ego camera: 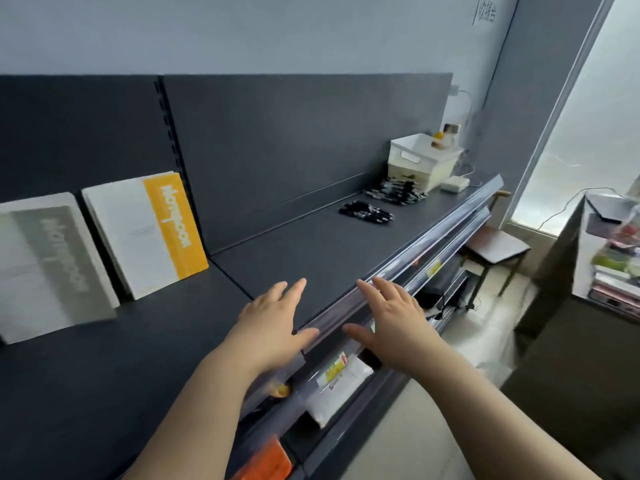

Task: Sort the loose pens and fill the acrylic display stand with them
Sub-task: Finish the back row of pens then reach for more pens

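Shelf (311,247): pens (365,212) well beyond fingers (297,289)

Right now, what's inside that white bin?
Past the far rim of the white bin, a small jar and something yellow show, inside or behind unclear; walls hide the bottom.

Dark grey shelf (311,244); black pens (365,212) (white flecks); yellow-banded booklet (145,233).

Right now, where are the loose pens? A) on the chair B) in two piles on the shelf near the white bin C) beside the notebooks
B: the near pen pile and the far pen pile lie on the shelf, just short of the white bin.
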A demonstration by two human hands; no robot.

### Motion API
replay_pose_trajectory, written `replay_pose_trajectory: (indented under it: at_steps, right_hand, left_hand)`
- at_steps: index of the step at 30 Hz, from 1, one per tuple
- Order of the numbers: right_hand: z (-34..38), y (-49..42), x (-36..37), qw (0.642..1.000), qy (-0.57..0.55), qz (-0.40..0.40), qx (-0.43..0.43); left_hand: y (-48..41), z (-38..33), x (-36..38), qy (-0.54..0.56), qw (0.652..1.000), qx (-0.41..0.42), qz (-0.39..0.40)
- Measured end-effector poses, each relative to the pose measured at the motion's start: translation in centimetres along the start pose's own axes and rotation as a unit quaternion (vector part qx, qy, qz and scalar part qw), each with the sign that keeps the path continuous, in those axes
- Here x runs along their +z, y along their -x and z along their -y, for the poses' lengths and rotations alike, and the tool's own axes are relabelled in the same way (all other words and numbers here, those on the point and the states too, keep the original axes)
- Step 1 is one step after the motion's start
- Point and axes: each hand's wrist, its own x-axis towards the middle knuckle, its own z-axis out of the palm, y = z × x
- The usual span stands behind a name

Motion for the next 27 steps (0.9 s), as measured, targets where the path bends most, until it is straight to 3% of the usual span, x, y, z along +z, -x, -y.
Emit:
replay_pose_trajectory:
  at_steps: [13, 19, 23, 27]
  right_hand:
    - [-16.2, -18.5, -3.1, 0.999, -0.024, 0.033, 0.029]
    - [-21.5, -28.6, -2.0, 0.997, -0.046, 0.056, -0.011]
    - [-24.6, -35.7, -1.5, 0.993, -0.063, 0.089, -0.041]
    - [-26.0, -41.8, -1.0, 0.986, -0.092, 0.128, -0.058]
  left_hand:
    - [-22.2, -7.3, 1.4, 0.078, 0.993, -0.047, 0.071]
    - [-29.9, -8.8, 3.2, 0.170, 0.975, -0.129, 0.056]
    - [-35.2, -10.6, 3.7, 0.266, 0.940, -0.211, 0.016]
    - [-40.7, -12.7, 4.0, 0.430, 0.854, -0.292, -0.029]
